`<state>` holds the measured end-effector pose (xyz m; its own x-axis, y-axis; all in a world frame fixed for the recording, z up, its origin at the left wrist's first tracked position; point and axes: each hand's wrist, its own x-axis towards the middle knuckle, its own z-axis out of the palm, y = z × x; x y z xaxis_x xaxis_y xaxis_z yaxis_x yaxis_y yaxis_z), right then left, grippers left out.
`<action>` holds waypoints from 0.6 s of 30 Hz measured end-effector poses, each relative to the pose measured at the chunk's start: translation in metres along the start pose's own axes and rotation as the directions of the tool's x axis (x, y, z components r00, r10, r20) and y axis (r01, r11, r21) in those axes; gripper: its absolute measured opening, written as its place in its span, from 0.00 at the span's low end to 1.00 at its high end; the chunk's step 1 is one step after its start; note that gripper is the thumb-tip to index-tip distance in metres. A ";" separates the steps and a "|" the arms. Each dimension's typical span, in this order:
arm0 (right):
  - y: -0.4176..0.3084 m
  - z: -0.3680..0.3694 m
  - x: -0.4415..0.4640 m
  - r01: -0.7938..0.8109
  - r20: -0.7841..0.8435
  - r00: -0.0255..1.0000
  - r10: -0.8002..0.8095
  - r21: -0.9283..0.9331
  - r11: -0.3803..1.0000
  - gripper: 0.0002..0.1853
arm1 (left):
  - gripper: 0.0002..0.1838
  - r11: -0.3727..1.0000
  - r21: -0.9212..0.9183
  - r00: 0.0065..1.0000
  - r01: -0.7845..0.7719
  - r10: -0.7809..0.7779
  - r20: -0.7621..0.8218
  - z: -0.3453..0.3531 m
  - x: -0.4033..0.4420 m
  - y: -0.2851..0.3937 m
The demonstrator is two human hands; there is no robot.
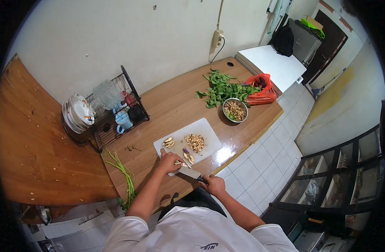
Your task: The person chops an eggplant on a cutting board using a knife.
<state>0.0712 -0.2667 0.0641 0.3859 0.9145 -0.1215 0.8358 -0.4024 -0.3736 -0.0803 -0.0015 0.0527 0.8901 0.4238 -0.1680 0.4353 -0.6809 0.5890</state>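
My right hand (214, 185) is closed around the black handle of a kitchen knife (189, 171) with a broad blade. The blade lies over the near edge of a white cutting board (207, 153). My left hand (169, 162) rests on the board with bent fingers, gripping a pale vegetable piece (182, 164) beside the blade; the fingers partly hide it. Pale slices with purple skin (188, 156) lie just beyond the knife. Farther up the board are a heap of chopped pieces (195, 143) and a small group of slices (168, 143).
A metal bowl (235, 121) of chopped food stands at the right, by leafy greens (224, 88) and a red plastic bag (263, 91). Green stems (124, 172) lie at the table's left edge. A black dish rack (121, 115) holds cups and glasses, beside stacked plates (78, 111).
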 end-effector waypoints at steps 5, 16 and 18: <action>0.002 -0.007 -0.023 -0.025 -0.012 1.000 0.025 0.017 1.000 0.20 | 0.11 0.994 0.105 0.996 -0.014 0.004 0.089 -0.010 0.012 -0.008; 0.021 -0.006 -0.092 -0.182 -0.070 0.980 0.189 0.093 0.979 0.19 | 0.19 0.955 0.186 0.959 -0.233 0.194 0.205 -0.018 0.010 -0.025; 0.023 -0.009 -0.099 -0.242 -0.041 0.968 0.249 0.131 0.962 0.20 | 0.17 0.938 0.211 0.945 -0.277 0.226 0.237 -0.011 0.008 -0.027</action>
<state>0.0561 -0.3666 0.0760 0.5976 0.7830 -0.1725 0.6594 -0.6023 -0.4500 -0.0867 0.0264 0.0445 0.9713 0.1048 -0.2134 0.1902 -0.8814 0.4323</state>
